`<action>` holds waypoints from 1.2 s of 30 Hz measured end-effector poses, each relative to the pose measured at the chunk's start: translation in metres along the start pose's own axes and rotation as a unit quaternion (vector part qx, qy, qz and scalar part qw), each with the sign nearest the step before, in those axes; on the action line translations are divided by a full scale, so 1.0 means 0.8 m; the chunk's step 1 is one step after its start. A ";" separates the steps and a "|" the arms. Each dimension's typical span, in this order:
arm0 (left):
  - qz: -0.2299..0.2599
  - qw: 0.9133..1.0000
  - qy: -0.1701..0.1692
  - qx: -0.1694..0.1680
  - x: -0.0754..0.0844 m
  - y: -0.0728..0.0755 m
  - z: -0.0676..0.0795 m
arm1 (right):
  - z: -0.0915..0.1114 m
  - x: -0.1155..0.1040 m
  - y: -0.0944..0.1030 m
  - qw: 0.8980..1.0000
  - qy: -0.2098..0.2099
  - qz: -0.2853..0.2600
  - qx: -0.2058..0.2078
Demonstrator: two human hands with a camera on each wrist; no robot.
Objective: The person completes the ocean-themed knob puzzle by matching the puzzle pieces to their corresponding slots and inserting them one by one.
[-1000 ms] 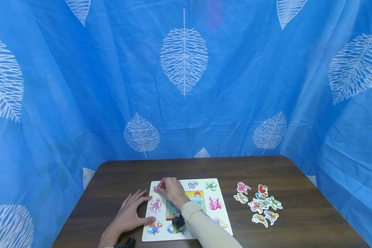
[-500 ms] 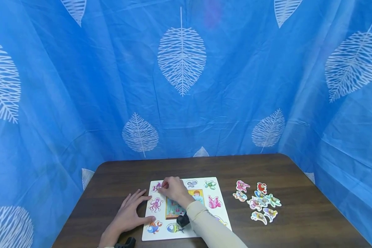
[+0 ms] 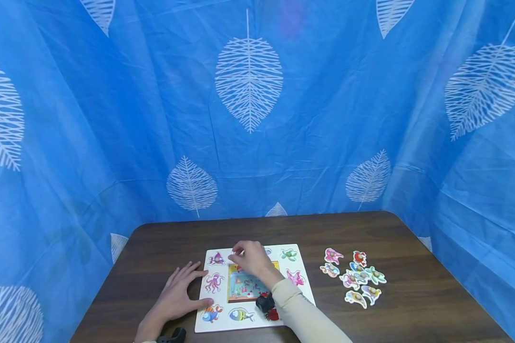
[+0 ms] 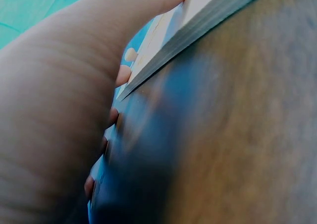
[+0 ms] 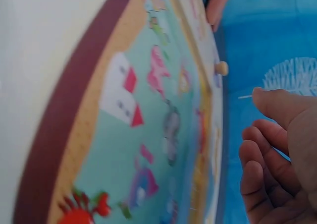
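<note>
A white puzzle board point(image 3: 305, 282) with sea-animal pictures lies on the table. My left hand point(image 3: 176, 295) is spread at its left edge; the thumb and index fingertip rest on the board and the other fingers lie on the table. A purple fish piece point(image 3: 216, 258) sits in the board's top left corner, its small wooden knob point(image 5: 221, 68) sticking up in the right wrist view. Just right of that piece, my right hand point(image 3: 252, 259) hovers over the board's upper part, fingers loosely bent and holding nothing. Its forearm hides part of the board's lower right.
Several loose knobbed pieces point(image 3: 350, 279) lie on the dark wooden table point(image 3: 416, 295) to the right of the board, some overlapping. A red crab piece point(image 3: 359, 258) is at their far side. A blue curtain point(image 3: 249, 190) hangs behind and around the table.
My right hand has let go of the purple fish piece at the top left corner and moved to the right. My left hand has stayed at the board's edge.
</note>
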State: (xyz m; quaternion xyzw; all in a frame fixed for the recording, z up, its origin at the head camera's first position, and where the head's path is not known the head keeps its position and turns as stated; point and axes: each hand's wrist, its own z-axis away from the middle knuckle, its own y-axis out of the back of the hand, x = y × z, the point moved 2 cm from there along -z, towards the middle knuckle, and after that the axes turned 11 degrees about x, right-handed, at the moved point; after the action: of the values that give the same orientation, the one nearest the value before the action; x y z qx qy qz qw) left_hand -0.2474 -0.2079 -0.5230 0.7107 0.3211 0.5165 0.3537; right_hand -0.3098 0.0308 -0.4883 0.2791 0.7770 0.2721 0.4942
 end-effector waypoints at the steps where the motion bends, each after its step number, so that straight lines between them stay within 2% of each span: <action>1: 0.000 1.000 0.000 0.000 0.000 0.000 0.000 | 0.001 -0.001 0.003 1.000 0.002 -0.001 0.002; 7: 0.008 1.000 0.001 0.002 0.001 -0.001 0.000 | 0.006 0.000 0.023 1.000 0.020 -0.013 0.017; 15: 0.011 1.000 0.003 0.001 0.001 -0.001 -0.001 | 0.018 0.012 0.047 0.999 0.010 -0.029 0.032; 23: 0.016 1.000 0.001 0.001 0.001 0.000 -0.002 | 0.028 0.028 0.070 0.997 0.059 -0.009 0.042; 36: 0.008 1.000 0.008 0.003 -0.001 0.000 0.002 | 0.052 0.061 0.106 0.995 0.088 0.003 0.037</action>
State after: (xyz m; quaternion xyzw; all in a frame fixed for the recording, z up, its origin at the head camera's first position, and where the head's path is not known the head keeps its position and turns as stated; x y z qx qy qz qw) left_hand -0.2457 -0.2086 -0.5239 0.7106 0.3195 0.5237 0.3445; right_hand -0.2751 0.1302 -0.4739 0.2743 0.8260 0.2683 0.4129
